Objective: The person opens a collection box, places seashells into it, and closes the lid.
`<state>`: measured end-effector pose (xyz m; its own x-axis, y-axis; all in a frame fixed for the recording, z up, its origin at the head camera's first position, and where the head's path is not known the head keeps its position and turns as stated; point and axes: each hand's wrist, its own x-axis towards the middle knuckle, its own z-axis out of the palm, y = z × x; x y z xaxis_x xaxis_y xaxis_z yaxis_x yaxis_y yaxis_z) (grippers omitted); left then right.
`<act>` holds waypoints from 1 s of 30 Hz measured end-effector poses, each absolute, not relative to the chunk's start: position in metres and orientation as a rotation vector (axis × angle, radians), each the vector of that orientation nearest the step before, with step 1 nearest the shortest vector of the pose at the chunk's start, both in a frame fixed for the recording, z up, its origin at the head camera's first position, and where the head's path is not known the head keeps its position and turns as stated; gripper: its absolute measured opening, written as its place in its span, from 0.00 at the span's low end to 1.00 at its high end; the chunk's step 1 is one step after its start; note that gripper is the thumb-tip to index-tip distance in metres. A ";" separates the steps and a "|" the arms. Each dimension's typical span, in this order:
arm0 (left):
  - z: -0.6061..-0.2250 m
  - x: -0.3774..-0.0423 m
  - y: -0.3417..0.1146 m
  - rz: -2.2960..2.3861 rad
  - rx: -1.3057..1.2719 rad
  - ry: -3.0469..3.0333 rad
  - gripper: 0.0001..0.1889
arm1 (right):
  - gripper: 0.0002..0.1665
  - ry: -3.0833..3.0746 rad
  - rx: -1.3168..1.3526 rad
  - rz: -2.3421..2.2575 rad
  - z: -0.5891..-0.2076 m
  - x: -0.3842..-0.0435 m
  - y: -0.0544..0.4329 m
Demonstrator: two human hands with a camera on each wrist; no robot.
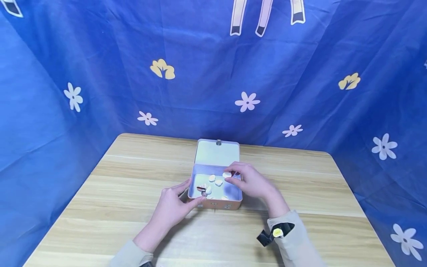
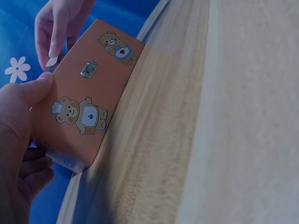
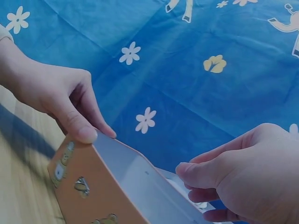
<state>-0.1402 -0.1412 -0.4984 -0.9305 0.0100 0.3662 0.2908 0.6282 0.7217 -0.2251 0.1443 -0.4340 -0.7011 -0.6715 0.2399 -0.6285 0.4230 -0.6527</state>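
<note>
An orange tin box [image 1: 215, 204] printed with cartoon bears stands on the table, its white-lined lid [image 1: 217, 154] swung up at the back. My left hand [image 1: 172, 204] grips the box's left front corner, thumb over the front rim and fingers along the left side. Over the right part of the box, my right hand [image 1: 251, 181] pinches a small white shell-like piece [image 1: 227, 174], also visible in the left wrist view. Inside lie several similar pale pieces [image 1: 218, 183] and a dark reddish striped one [image 1: 201, 188]. In the right wrist view, the right fingers mostly hide the held piece.
The box rests on a light wood-grain table [image 1: 133, 167] with rounded far corners. A blue curtain [image 1: 200, 85] with flower prints hangs behind and along both sides. A black strap device [image 1: 271, 234] is on the right wrist.
</note>
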 end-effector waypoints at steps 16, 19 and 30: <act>-0.497 -0.137 -0.140 -1.219 -0.241 -2.525 0.47 | 0.16 2.532 -1.236 -1.091 -0.454 -0.232 0.119; -0.498 -0.137 -0.140 -1.221 -0.240 -2.525 0.46 | 0.16 2.526 -1.235 -1.081 -0.458 -0.233 0.116; -0.500 -0.137 -0.140 -1.190 -0.240 -2.523 0.46 | 0.16 2.564 -1.239 -0.992 -0.461 -0.234 0.108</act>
<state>-0.1371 -0.1402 -0.5002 -0.9279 0.0073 0.3727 0.2923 0.6349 0.7152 -0.2336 0.1077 -0.4613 -0.6558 -0.7374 0.1618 -0.6543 0.4482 -0.6090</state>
